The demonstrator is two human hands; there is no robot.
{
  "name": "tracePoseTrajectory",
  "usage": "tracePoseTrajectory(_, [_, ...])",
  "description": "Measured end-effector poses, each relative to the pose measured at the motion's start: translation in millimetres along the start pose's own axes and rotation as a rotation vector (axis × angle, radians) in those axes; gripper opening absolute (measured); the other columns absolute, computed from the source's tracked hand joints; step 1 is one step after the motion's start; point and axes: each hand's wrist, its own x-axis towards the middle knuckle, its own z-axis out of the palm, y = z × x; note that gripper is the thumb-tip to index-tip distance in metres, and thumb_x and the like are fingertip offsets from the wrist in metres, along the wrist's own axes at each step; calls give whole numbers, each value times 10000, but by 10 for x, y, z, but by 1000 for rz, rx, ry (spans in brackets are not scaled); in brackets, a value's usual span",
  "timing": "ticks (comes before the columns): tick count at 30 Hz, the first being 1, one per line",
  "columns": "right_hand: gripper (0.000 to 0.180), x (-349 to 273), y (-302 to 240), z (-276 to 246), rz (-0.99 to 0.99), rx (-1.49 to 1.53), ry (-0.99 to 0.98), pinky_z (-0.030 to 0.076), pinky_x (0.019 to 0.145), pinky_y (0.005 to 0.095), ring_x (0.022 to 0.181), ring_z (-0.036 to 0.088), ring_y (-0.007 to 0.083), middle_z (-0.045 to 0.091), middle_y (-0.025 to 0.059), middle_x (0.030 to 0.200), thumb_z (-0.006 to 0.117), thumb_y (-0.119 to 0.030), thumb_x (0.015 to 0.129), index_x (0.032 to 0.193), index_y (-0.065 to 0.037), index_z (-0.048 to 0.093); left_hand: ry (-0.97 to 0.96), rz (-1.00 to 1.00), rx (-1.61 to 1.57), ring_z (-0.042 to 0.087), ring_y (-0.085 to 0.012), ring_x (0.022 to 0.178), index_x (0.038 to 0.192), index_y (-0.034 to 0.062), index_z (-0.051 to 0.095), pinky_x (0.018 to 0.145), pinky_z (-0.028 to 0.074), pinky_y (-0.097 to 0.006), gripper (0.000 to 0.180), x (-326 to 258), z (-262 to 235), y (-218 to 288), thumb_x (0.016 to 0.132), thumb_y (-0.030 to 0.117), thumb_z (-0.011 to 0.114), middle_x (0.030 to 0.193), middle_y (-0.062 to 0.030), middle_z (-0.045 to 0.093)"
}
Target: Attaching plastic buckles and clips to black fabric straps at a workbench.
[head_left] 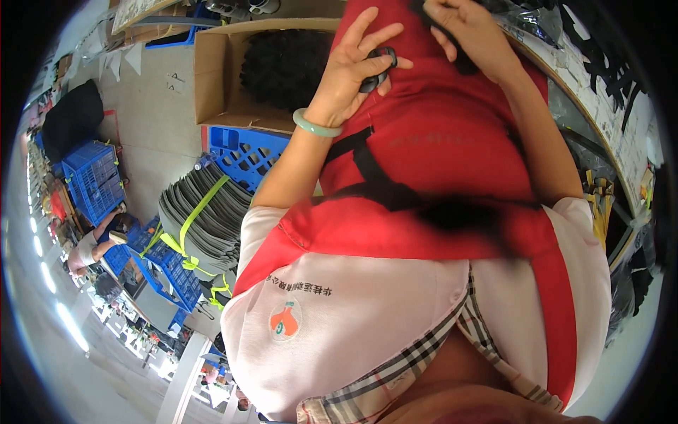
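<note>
Looking down my own front, I see my pink short-sleeved shirt with a plaid placket and, over it, a red apron (438,141) with black straps that fills the middle of the view. My left hand (357,67) rises from a bare forearm with a pale green bangle (316,124) at the wrist; the thumb and fingers are closed lightly around a small black curved piece (378,71), pressing it against the red cloth, while the remaining fingers spread upward. My right hand (470,32) is near the top edge, a little to the right of the left one, its fingers curled around another dark black piece (462,63) that is blurred, so I cannot tell its shape. Both hands lie against the apron, near each other but not touching. Just behind my left hand stands an open cardboard box (212,78) holding a mound of black material (282,67). Below the box is a blue plastic crate (244,152), and beside that a stack of grey sheets (205,212) bound with yellow-green strapping. Far to the left, another person sits bent over among more blue crates (92,180). Along the right edge runs a curved surface (600,120) with black cut shapes scattered on it.
</note>
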Motion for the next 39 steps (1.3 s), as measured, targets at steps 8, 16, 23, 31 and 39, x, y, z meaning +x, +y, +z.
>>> tracePoseTrajectory(8, [221,53,630,-105,-64,-116,-401,349,432,188,475,461,45,561,-10,647,629,-264,895,898,-42,634,-55,30,411,638,-219,754,1471,60,233,541,503,-245,650,109,20,-198,892,-45,508,1348,-204,477])
tracePoseTrajectory(16, [170,32,773,-125,-910,-491,-156,459,605,259,618,552,115,611,21,754,632,-151,861,1003,-62,661,-22,-507,72,492,-84,520,948,-26,615,378,327,-176,314,91,-63,-56,956,284,569,686,-64,569])
tracePoseTrajectory(23, [206,-75,453,-122,-168,139,-155,408,453,188,506,519,52,586,7,679,563,-239,945,994,-43,601,196,-107,197,490,-95,484,859,0,628,393,344,-200,253,207,-72,-175,944,236,594,615,-27,551])
tracePoseTrajectory(31, [262,-57,501,13,-24,397,-203,386,400,208,450,492,66,560,15,611,556,-279,950,806,-60,562,278,186,573,530,-40,545,784,25,657,439,386,-188,166,203,161,-188,916,86,578,682,-6,622])
tracePoseTrajectory(39, [123,-100,490,73,99,767,-72,377,441,196,499,453,41,517,-11,675,555,-187,955,888,-93,512,202,708,1212,571,-276,644,881,-20,634,570,443,-339,71,300,113,-255,839,38,641,742,-146,589])
